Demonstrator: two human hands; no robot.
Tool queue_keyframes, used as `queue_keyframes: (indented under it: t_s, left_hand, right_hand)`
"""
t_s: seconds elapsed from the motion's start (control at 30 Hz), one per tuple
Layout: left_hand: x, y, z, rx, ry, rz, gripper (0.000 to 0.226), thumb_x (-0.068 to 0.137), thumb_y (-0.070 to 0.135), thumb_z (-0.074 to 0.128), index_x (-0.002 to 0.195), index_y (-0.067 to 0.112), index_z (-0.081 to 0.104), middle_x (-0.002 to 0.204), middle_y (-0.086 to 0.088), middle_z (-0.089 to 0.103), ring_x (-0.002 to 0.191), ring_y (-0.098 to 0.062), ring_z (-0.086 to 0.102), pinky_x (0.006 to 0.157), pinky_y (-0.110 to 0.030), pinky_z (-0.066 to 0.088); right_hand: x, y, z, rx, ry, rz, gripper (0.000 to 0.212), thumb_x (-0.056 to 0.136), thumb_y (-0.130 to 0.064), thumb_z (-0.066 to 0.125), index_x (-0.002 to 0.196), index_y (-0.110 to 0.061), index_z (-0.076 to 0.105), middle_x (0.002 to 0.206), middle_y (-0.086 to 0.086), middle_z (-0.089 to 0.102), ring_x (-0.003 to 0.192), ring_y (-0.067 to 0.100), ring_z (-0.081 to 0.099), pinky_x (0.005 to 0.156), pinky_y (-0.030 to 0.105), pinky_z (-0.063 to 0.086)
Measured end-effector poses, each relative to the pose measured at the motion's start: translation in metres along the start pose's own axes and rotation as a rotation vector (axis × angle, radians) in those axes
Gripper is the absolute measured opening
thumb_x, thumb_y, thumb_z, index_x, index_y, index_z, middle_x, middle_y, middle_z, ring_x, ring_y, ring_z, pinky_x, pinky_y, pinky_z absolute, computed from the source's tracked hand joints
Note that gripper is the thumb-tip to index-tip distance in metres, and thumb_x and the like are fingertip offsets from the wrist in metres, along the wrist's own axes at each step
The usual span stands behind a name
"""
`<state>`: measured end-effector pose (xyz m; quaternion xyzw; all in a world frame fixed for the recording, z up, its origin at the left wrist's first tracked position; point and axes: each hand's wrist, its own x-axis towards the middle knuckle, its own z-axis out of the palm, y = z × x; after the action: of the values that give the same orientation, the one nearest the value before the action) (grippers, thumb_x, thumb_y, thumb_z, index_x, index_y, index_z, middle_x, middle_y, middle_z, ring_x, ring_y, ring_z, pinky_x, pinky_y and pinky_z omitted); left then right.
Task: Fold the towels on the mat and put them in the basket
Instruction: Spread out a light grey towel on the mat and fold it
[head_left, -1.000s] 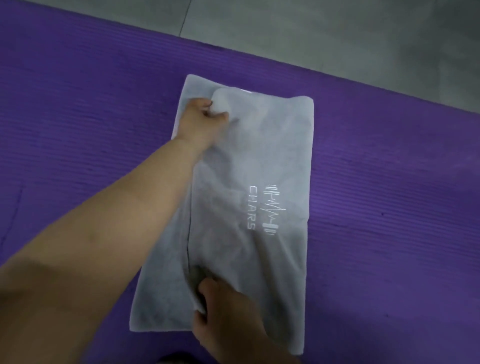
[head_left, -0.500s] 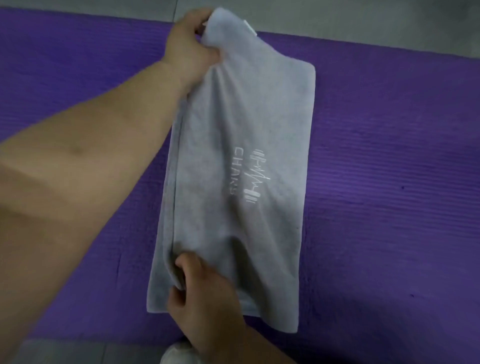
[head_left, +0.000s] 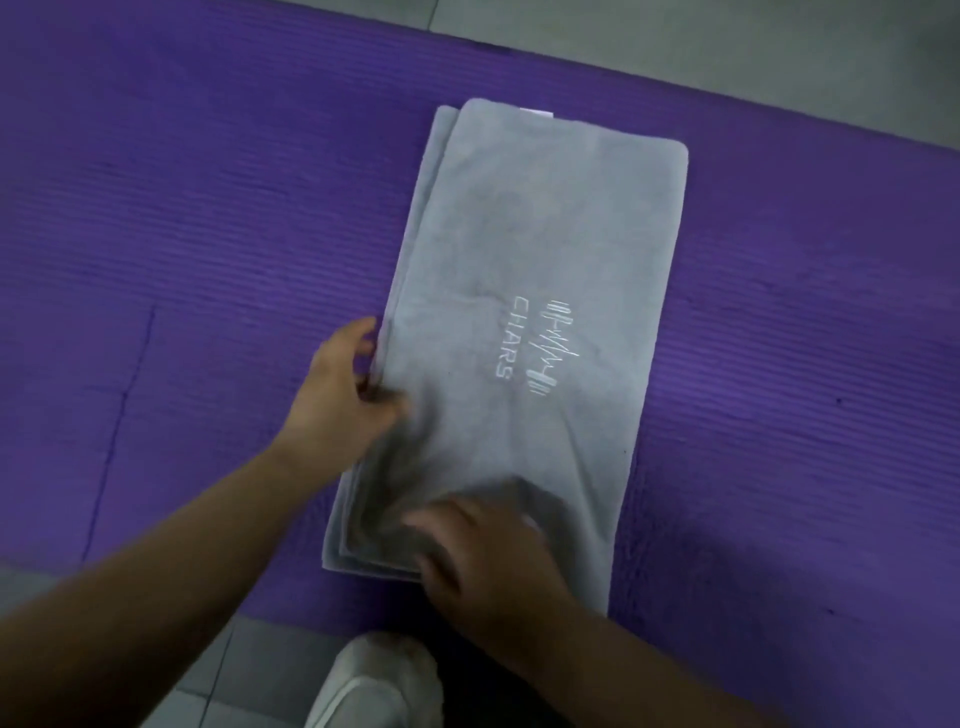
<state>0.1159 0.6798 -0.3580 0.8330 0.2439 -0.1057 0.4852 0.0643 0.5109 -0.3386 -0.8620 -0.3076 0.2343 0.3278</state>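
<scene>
1. Pinching the layered left edge of the towel (head_left: 524, 218) with the left hand (head_left: 337, 410), thumb on top, grip closed on the cloth about halfway along; seemingly squaring the layers and lining up the edges.
2. Resting the right hand (head_left: 488, 561) over the towel's near left corner; too blurred for telling that grip's state, whether lying flat or pinching the hem; probably pinning the near end against sliding.
3. Lying flat on the mat (head_left: 182, 260), folded into a long narrow strip, stacked edges showing along the left side and near corner.
4. Running with the long axis from the mat's near edge toward its far edge, far end leaning slightly right; lettering (head_left: 509, 338) reading sideways along that axis, white tag (head_left: 540, 111) peeking out at the far end.
5. Showing no basket anywhere; judging the crosswise folds as not yet done.
6. Planting a pale shoe (head_left: 374, 680) on the grey floor (head_left: 727, 41), just off the mat's near edge.
</scene>
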Motion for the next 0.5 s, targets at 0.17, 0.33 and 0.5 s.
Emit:
queue_keyframes:
  t_s: [0.17,0.33,0.5]
  left_hand:
    - [-0.064,-0.039,0.002,0.098,0.007,-0.048,0.068,0.066,-0.004,0.072,0.127,0.015,0.047,0.117,-0.008,0.050,0.093,-0.029,0.058,0.082,-0.042,0.052]
    - [-0.074,-0.041,-0.009,0.052,0.081,-0.031,0.065,0.070,-0.014,0.066,0.127,0.008,0.045,0.114,-0.007,0.047,0.071,-0.019,0.053,0.066,-0.025,0.048]
    - [-0.086,-0.041,-0.021,0.361,0.068,0.169,0.056,0.071,0.019,0.066,0.123,0.020,0.045,0.122,-0.017,0.048,0.090,-0.027,0.054,0.079,-0.043,0.049]
  right_hand:
    - [-0.054,0.055,-0.021,-0.445,-0.036,-0.181,0.023,0.064,-0.038,0.045,0.063,-0.020,0.059,0.068,-0.003,0.060,0.073,0.015,0.041,0.071,0.027,0.034]
    - [-0.072,0.064,-0.013,-0.513,-0.125,-0.335,0.023,0.068,-0.036,0.046,0.078,-0.024,0.064,0.079,-0.007,0.064,0.079,0.012,0.054,0.084,0.029,0.035]
    - [-0.082,0.081,-0.004,-0.497,0.030,-0.559,0.021,0.096,-0.024,0.036,0.113,-0.021,0.048,0.118,-0.001,0.047,0.111,0.016,0.046,0.103,0.035,0.033]
